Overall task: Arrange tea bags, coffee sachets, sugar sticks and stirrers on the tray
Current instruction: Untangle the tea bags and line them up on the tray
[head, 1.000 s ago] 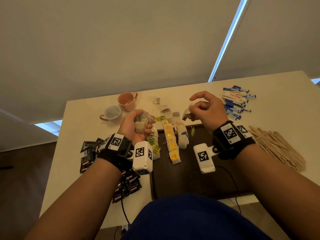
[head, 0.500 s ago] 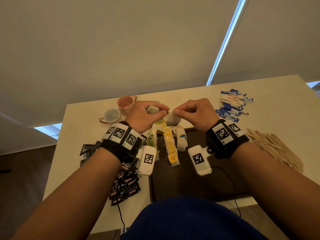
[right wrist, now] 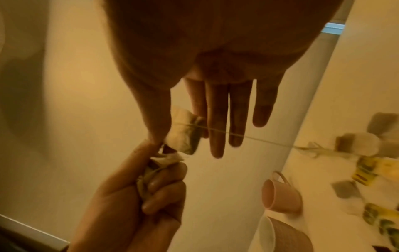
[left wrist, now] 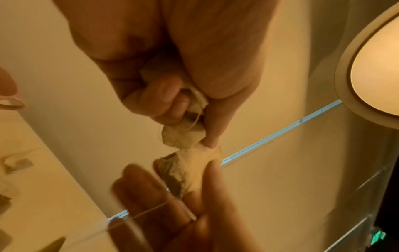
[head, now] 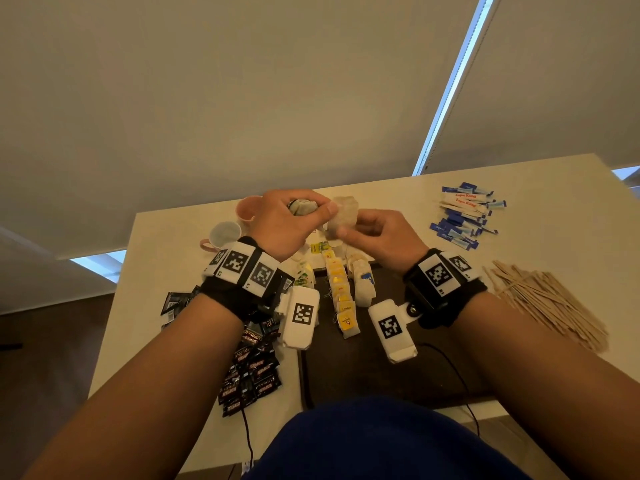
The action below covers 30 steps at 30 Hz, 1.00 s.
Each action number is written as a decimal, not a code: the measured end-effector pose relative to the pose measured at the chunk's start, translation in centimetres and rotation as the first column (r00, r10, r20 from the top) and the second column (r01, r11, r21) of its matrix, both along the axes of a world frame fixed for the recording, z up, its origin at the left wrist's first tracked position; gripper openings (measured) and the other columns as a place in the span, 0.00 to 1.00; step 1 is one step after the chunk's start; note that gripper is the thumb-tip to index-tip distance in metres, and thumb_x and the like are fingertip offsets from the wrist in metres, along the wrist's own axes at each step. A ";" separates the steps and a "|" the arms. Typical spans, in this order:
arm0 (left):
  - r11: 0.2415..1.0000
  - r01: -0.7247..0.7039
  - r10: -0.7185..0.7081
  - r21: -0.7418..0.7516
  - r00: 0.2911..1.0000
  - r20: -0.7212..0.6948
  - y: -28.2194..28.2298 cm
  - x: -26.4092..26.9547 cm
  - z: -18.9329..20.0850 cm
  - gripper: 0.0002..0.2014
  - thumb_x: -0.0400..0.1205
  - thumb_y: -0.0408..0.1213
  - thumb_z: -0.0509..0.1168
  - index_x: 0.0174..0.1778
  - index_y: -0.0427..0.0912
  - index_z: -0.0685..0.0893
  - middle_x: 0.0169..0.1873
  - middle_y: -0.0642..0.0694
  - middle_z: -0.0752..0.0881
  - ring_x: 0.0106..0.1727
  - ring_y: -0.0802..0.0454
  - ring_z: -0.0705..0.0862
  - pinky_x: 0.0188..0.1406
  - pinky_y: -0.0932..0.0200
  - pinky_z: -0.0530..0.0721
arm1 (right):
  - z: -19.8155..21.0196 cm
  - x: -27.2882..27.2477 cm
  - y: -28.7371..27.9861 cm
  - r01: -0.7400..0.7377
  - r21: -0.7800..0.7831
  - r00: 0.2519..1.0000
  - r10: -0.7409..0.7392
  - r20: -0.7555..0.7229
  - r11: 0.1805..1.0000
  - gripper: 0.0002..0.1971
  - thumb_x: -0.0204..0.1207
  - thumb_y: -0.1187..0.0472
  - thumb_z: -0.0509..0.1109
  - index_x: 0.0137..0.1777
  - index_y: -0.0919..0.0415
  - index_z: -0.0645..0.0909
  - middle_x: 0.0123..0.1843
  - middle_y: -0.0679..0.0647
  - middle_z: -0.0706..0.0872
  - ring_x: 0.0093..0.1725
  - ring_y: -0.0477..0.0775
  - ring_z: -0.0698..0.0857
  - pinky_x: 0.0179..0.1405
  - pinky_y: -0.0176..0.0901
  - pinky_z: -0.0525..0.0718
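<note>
My left hand (head: 304,211) is raised over the table's far side, its fingers curled round a crumpled bunch of tea bags (left wrist: 183,134). Right beside it my right hand (head: 346,230) pinches one pale tea bag (head: 343,213) between thumb and forefinger, the other fingers straight. That bag's string (right wrist: 254,138) runs down to loose tea bags (right wrist: 358,143) on the table. The two hands touch at the thumbs. Below them lies the dark tray (head: 381,362), with rows of yellow-tagged tea bags (head: 341,296) and plain ones (head: 362,282) at its far end.
Black coffee sachets (head: 249,368) are heaped left of the tray. Blue and white sugar sticks (head: 464,216) lie at the far right, wooden stirrers (head: 547,303) nearer on the right. A pink cup (head: 247,209) and a white cup (head: 225,233) stand at the far left.
The hands, apart a second ago, met over the loose tea bags beyond the tray. They have since risen, and the right hand now pinches a tea bag lifted off the table.
</note>
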<state>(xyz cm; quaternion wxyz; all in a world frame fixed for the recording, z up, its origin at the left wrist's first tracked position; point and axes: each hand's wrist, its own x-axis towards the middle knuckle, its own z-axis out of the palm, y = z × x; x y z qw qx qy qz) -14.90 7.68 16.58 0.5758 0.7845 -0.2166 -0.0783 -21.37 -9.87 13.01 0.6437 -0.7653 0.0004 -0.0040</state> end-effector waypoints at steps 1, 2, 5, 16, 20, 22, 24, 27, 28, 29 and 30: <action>1.000 -0.012 0.011 -0.022 0.999 -0.037 0.0 0.0 0.2 0.04 0.80 0.33 0.73 0.40 0.43 0.89 0.22 0.61 0.84 0.21 0.65 0.79 0.21 0.74 0.72 | -0.3 -0.3 0.0 -0.039 0.005 0.998 0.039 -0.041 0.999 0.15 0.77 0.63 0.74 0.61 0.67 0.85 0.51 0.59 0.92 0.52 0.49 0.91 0.53 0.36 0.86; 0.999 -0.022 0.020 -0.032 0.998 -0.064 0.0 0.0 0.4 0.03 0.80 0.33 0.73 0.41 0.41 0.89 0.21 0.61 0.83 0.19 0.65 0.77 0.19 0.74 0.71 | -0.6 -0.6 0.0 -0.065 0.006 0.995 0.066 -0.070 0.998 0.13 0.77 0.64 0.73 0.61 0.68 0.85 0.49 0.60 0.92 0.51 0.50 0.91 0.54 0.37 0.86; 0.997 -0.064 0.061 -0.034 0.994 -0.089 0.1 0.3 0.3 0.03 0.79 0.37 0.75 0.40 0.44 0.91 0.21 0.59 0.83 0.20 0.63 0.75 0.20 0.69 0.70 | -1.3 -1.1 0.2 -0.085 0.036 0.991 0.089 -0.101 0.996 0.10 0.80 0.68 0.69 0.56 0.73 0.85 0.42 0.62 0.91 0.42 0.49 0.92 0.48 0.36 0.87; 0.988 -0.114 0.096 -0.102 0.981 -0.166 -0.1 0.7 1.0 0.12 0.64 0.58 0.76 0.35 0.55 0.92 0.23 0.49 0.80 0.23 0.50 0.71 0.24 0.62 0.68 | -2.0 -1.9 1.3 -0.141 0.181 0.962 0.177 -0.206 0.973 0.13 0.85 0.67 0.62 0.56 0.78 0.83 0.49 0.72 0.89 0.47 0.63 0.89 0.50 0.51 0.90; 0.988 -0.118 0.097 -0.102 0.976 -0.194 0.1 0.6 1.4 0.08 0.68 0.52 0.77 0.35 0.53 0.92 0.25 0.43 0.79 0.23 0.49 0.69 0.23 0.63 0.67 | -2.5 -2.1 1.4 -0.118 0.286 0.933 0.204 -0.295 0.951 0.11 0.82 0.74 0.62 0.62 0.74 0.80 0.54 0.72 0.88 0.51 0.65 0.89 0.53 0.57 0.88; 0.989 -0.107 0.086 -0.100 0.976 -0.199 0.2 0.6 1.5 0.06 0.69 0.50 0.77 0.36 0.53 0.92 0.27 0.41 0.80 0.24 0.49 0.70 0.22 0.63 0.67 | -2.7 -2.1 1.3 -0.129 0.270 0.930 0.211 -0.301 0.954 0.14 0.80 0.79 0.59 0.64 0.74 0.79 0.54 0.73 0.87 0.49 0.63 0.89 0.52 0.53 0.89; 0.991 -0.095 0.074 -0.094 0.976 -0.203 0.3 0.6 1.7 0.06 0.71 0.49 0.77 0.36 0.53 0.92 0.29 0.39 0.80 0.24 0.49 0.70 0.22 0.63 0.68 | -2.9 -2.0 1.3 -0.134 0.199 0.938 0.189 -0.291 0.971 0.15 0.81 0.80 0.59 0.64 0.75 0.78 0.53 0.73 0.88 0.47 0.59 0.91 0.49 0.47 0.90; 0.995 -0.041 0.019 -0.094 0.975 -0.223 0.6 0.3 1.7 0.03 0.75 0.43 0.78 0.36 0.50 0.92 0.29 0.37 0.79 0.23 0.50 0.69 0.21 0.63 0.67 | -2.9 -1.4 1.0 -0.026 0.120 0.955 0.060 -0.289 0.992 0.11 0.80 0.76 0.65 0.61 0.75 0.81 0.50 0.73 0.89 0.41 0.52 0.91 0.42 0.41 0.90; 0.995 -0.015 -0.009 -0.099 0.971 -0.238 0.7 0.2 1.7 0.04 0.76 0.41 0.77 0.36 0.50 0.92 0.29 0.37 0.78 0.22 0.50 0.68 0.21 0.63 0.67 | -3.1 -1.0 0.7 0.017 0.054 0.964 -0.002 -0.265 0.998 0.09 0.79 0.74 0.68 0.58 0.73 0.84 0.47 0.70 0.90 0.39 0.49 0.91 0.40 0.39 0.90; 0.994 0.012 -0.038 -0.105 0.967 -0.252 0.8 0.1 1.7 0.04 0.76 0.39 0.77 0.36 0.49 0.91 0.28 0.37 0.77 0.22 0.50 0.67 0.21 0.63 0.66 | -3.1 -0.5 0.5 0.052 -0.041 0.973 -0.060 -0.225 0.998 0.07 0.78 0.72 0.71 0.54 0.70 0.87 0.43 0.64 0.91 0.36 0.43 0.89 0.39 0.35 0.88; 0.993 0.039 -0.067 -0.112 0.963 -0.261 1.0 -0.1 1.7 0.05 0.77 0.37 0.76 0.35 0.48 0.91 0.28 0.37 0.77 0.21 0.51 0.67 0.20 0.64 0.66 | -3.1 -0.1 0.2 0.082 -0.138 0.979 -0.105 -0.175 0.987 0.05 0.77 0.69 0.73 0.49 0.66 0.89 0.39 0.56 0.91 0.34 0.38 0.87 0.37 0.32 0.84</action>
